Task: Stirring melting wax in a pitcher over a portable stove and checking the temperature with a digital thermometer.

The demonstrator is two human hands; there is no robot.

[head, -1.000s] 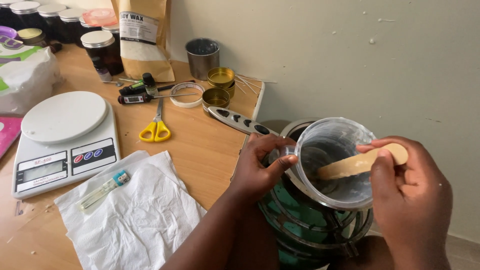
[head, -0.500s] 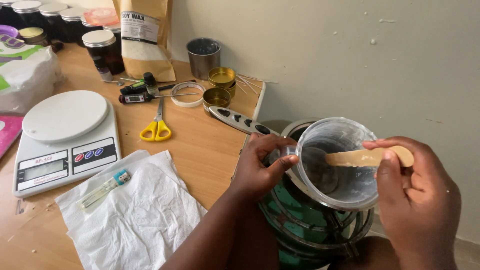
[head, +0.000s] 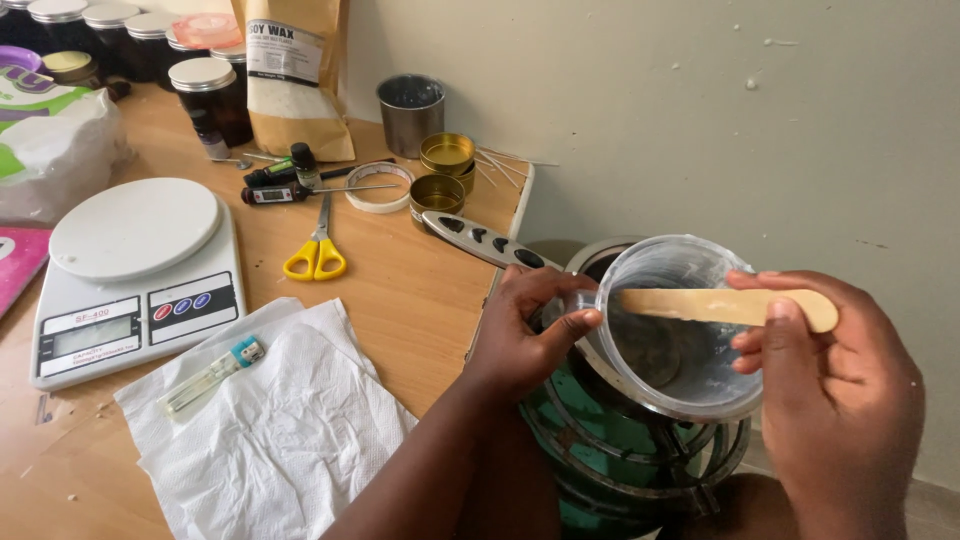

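L hand (head: pixel 525 335) pinches clear cup (head: pixel 668 385) at its 9 o'clock rim, over the green stove (head: pixel 600 450). R hand (head: pixel 830 390) closed on wooden stick (head: pixel 720 305); long axis 3→9 o'clock across cup mouth (tip toward L thumb).

The wooden stick (head: pixel 725 305) now lies nearly level across the mouth of the clear plastic cup (head: pixel 680 330), its tip by the near-left rim, where earlier it slanted down into the cup. The right hand (head: pixel 835 385) sits slightly lower and further right than before.
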